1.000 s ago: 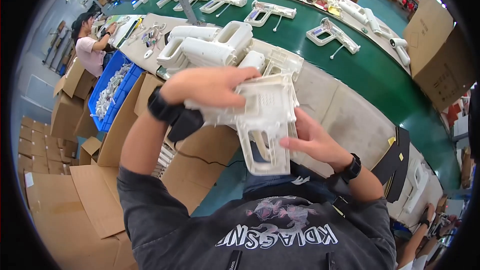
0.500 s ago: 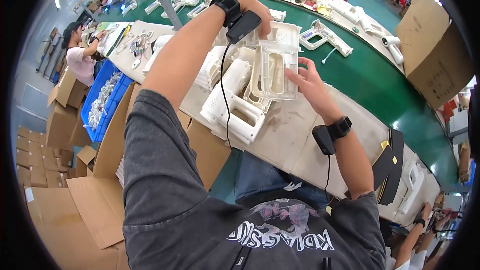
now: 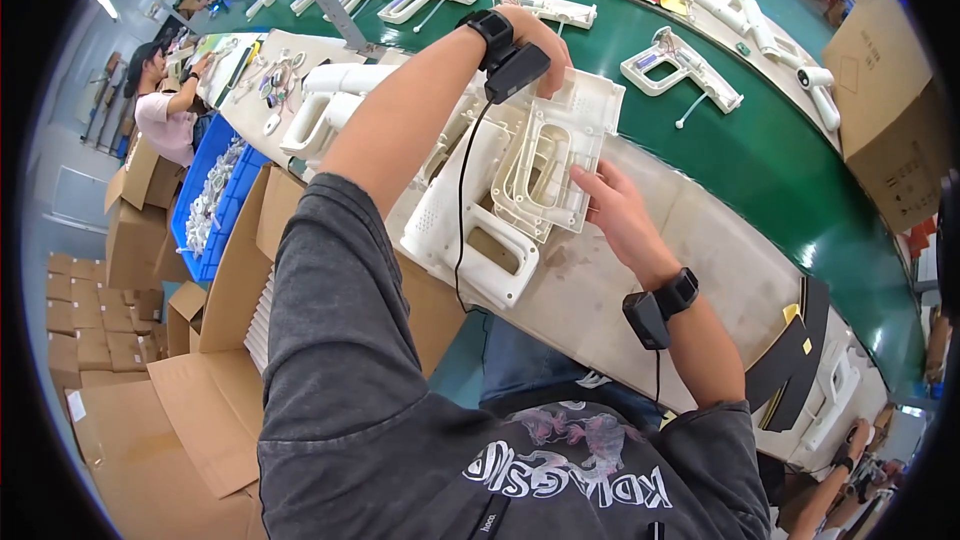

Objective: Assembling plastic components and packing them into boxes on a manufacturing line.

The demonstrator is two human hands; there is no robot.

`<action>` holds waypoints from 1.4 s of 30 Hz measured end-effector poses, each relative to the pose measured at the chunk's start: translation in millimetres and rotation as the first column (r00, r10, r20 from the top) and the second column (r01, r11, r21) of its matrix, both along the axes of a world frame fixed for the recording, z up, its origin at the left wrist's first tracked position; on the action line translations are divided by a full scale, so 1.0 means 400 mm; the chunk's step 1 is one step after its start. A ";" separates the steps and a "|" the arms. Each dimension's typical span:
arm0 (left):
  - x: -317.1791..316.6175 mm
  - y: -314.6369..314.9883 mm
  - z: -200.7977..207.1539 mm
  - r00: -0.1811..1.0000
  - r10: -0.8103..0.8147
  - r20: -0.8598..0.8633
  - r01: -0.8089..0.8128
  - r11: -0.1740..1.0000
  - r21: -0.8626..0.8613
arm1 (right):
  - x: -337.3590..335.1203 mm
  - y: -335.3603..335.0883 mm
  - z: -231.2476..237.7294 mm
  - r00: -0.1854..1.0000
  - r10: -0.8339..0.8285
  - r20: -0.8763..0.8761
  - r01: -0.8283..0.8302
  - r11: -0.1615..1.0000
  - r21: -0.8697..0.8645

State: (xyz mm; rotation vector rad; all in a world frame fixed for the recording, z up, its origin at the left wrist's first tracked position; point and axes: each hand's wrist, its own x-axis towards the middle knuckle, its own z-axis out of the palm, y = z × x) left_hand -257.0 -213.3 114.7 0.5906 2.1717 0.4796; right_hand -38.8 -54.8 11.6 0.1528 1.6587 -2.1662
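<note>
Both my hands hold a cream-white plastic housing half shell (image 3: 592, 100) with an open loop handle, its ribbed inside facing up. My left hand (image 3: 543, 48) bends over its far edge with the fingers curled down, fingertips partly hidden. My right hand (image 3: 618, 208) grips the near right edge, thumb on top. Other shells lie close beneath it, overlapping; whether the hands hold these too cannot be made out. Beside them on the table rests another white housing shell (image 3: 470, 245), handle toward me, with a patch of small holes.
White housings (image 3: 335, 105) lie left of my forearm. A green conveyor (image 3: 760, 175) runs behind the table (image 3: 690, 230), carrying open white housings (image 3: 682, 75) with wires. Blue bin (image 3: 225, 205) and cardboard boxes (image 3: 205, 420) stand left; black strips (image 3: 800, 365) lie right. Co-workers sit at both sides.
The held shell has turned slightly clockwise and sits closer over the shells beneath. Both hands keep their grip. The whole view has shifted a little.
</note>
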 end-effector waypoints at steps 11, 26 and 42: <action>-0.028 0.015 -0.071 0.990 -0.126 0.067 0.131 0.988 -0.077 | -0.005 0.007 -0.044 1.000 0.005 0.010 -0.005 1.000 0.028; -0.021 -0.003 -0.059 0.945 -0.287 -0.159 0.260 0.950 -0.170 | 0.032 -0.058 -0.020 0.975 -0.135 -0.175 0.168 0.967 0.191; 0.224 -0.257 0.074 0.717 0.032 -0.697 0.287 0.897 0.337 | 0.137 0.006 -0.021 0.876 -0.090 -0.473 0.324 0.837 0.441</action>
